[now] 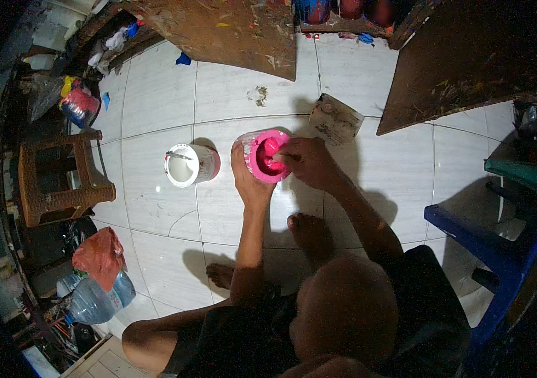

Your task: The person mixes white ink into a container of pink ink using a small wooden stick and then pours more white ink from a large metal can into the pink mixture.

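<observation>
A round paint container (259,165) with a pink-smeared rim and bright pink paint inside stands tilted a little on the tiled floor. My left hand (247,179) is wrapped round its left and near side. Over the right of the opening, my right hand (309,162) has its fingers pinched together, the tips reaching in by the wet pink paint. Whatever they grip is hidden by the fingers and the paint. To the left stands a white tub (210,165) of white paint, with a thin flat strip (179,155) lying across its mouth.
Beyond my right hand lies a grimy flat board (336,118). Paint-marked wooden panels (243,34) stand at the back. A brown stool (60,179) and large clear bottles (95,299) are on the left; a blue plastic stool (508,252) is on the right. My bare foot (311,236) rests close by.
</observation>
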### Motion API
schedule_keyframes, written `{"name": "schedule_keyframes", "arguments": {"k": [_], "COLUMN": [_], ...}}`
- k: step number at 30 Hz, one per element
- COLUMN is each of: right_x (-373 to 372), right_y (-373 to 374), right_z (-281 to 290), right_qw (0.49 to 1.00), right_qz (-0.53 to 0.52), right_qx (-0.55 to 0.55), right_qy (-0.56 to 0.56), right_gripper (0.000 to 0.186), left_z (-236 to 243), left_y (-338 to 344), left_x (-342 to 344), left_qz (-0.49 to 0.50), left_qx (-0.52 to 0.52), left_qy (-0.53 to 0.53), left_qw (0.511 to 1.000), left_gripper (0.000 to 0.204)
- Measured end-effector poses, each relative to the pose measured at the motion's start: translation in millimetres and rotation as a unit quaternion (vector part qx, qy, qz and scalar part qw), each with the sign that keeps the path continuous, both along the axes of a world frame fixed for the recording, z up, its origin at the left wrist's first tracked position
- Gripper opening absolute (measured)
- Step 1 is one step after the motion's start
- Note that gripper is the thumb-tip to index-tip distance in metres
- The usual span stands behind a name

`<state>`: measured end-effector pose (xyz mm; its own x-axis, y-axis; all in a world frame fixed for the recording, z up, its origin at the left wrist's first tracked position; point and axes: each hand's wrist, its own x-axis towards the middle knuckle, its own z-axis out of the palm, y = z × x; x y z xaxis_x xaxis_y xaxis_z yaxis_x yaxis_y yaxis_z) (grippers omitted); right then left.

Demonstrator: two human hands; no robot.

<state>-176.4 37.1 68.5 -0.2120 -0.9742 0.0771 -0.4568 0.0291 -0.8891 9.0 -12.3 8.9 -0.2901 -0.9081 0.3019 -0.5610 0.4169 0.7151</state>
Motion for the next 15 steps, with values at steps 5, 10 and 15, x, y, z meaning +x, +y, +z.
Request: {"name": "schedule_keyframes", "arguments": {"k": [5,10,15], "right_x": [-1,7,4], "right_y": [-4,-7,-5], "right_z": [-7,-8,-3], "right_qw": [0.999,0.999,0.999], "right_qz": [-0.025,-0.038,-0.013], "right_qx": [-0.023,-0.021,-0.014], "right_qy": [0.005,0.029,0.050], "right_gripper": [0.012,0.010,0.018], "left_z": [-1,1,4], "left_y": [-5,-1,3], "left_x": [-2,0,2], "left_qz": [-0.019,-0.012,-0.014], "left_qx": [-0.087,-0.050,-0.029], "left_qy": [-0.048,-0.004,-0.018], "left_qw": [0.995,0.999,0.999], "left_gripper": [0.101,0.105,0.104]}}
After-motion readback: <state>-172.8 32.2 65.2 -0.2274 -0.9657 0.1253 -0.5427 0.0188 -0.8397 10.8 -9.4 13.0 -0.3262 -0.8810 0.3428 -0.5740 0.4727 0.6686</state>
